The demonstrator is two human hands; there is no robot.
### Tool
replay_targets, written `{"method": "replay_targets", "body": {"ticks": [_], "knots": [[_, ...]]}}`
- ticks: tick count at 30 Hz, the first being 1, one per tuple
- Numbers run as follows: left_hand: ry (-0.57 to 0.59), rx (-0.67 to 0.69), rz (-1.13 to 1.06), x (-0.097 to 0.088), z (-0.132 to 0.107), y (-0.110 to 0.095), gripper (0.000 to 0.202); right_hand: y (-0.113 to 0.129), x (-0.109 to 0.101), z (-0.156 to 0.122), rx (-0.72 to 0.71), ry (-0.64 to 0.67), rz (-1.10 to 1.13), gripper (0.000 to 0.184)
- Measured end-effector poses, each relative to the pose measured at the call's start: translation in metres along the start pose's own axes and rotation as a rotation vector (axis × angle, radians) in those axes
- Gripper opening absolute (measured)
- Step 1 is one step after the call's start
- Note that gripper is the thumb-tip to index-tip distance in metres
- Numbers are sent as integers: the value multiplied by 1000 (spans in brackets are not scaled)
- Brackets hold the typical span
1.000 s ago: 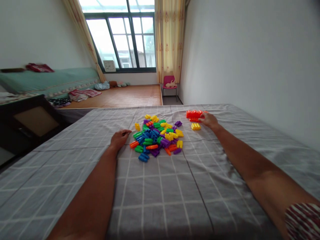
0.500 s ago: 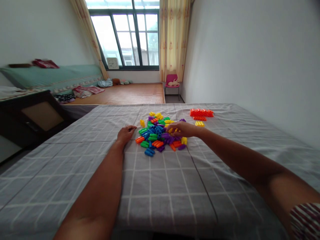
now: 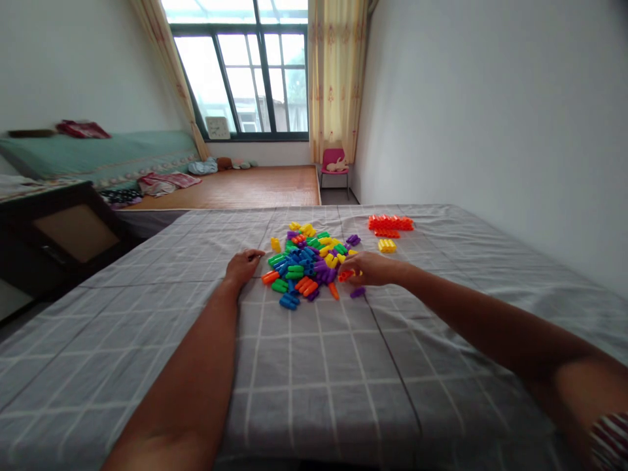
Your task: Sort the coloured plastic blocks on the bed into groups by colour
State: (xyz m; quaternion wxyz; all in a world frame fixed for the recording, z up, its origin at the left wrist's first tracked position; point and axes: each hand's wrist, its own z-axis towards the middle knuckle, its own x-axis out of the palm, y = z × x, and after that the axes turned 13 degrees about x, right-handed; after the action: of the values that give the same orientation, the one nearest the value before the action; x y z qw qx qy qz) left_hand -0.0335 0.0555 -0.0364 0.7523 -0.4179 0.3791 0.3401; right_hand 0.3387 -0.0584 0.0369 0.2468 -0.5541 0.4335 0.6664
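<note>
A heap of plastic tube-shaped building blocks (image 3: 301,261) in blue, green, purple, yellow and orange lies on a grey checked cloth (image 3: 294,366). At the heap's right edge, my right hand (image 3: 367,267) has its fingers closed on an orange block (image 3: 346,275). Just below that hand a purple block (image 3: 358,292) lies by itself. My left hand (image 3: 244,266) rests on the cloth left of the heap, its fingers loosely bent with a small gap at the thumb. Nothing shows in it. A yellow block (image 3: 275,245) is close to its fingertips.
Joined orange blocks (image 3: 391,224) form a row at the far right, with a yellow block group (image 3: 387,246) in front. Beyond the cloth are a low brown bed (image 3: 265,183), a pink chair (image 3: 334,162) and a window. A dark cabinet (image 3: 63,229) stands at left.
My right hand has moved slightly right and down from the purple and yellow blocks, and now grips an orange block. My left hand stays in place. The view has shifted slightly.
</note>
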Motion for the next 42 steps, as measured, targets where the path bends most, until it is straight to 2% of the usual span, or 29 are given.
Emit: {"method": "replay_targets", "body": {"ticks": [3,6,8,11,14,17,19,25,30,32,34,37,39,42], "knots": [[8,11,12,-2,0,-2,34,-48,-28,0,175,-222,102,29],[8,26,16,-4,0,-3,34,-113,-51,-3,461,-482,181,34],[6,28,19,-5,0,-4,34,-155,-55,-8,652,-618,152,31],[-1,26,31,-4,1,-2,34,-201,-44,-15,826,-639,-18,22],[-2,26,35,-3,1,2,35,-225,-23,-19,879,-606,-208,17],[1,30,34,-2,1,4,35,-236,-6,-21,883,-593,-277,20],[-4,34,35,-2,1,4,34,-242,-1,-23,878,-567,-244,22],[-3,38,44,-3,2,4,33,-256,0,-29,927,-476,57,28],[6,27,40,-2,2,3,35,-252,4,-30,927,-596,-11,19],[17,21,38,-3,1,2,36,-241,-1,-25,882,-658,-72,23],[21,17,36,-3,1,1,36,-221,-11,-15,773,-713,-118,25],[11,13,31,-3,1,0,35,-171,-24,9,514,-666,-69,18],[4,18,28,-2,1,0,35,-128,-25,26,320,-537,38,15],[0,21,11,0,1,1,34,-59,-15,44,68,-332,172,16]]}}
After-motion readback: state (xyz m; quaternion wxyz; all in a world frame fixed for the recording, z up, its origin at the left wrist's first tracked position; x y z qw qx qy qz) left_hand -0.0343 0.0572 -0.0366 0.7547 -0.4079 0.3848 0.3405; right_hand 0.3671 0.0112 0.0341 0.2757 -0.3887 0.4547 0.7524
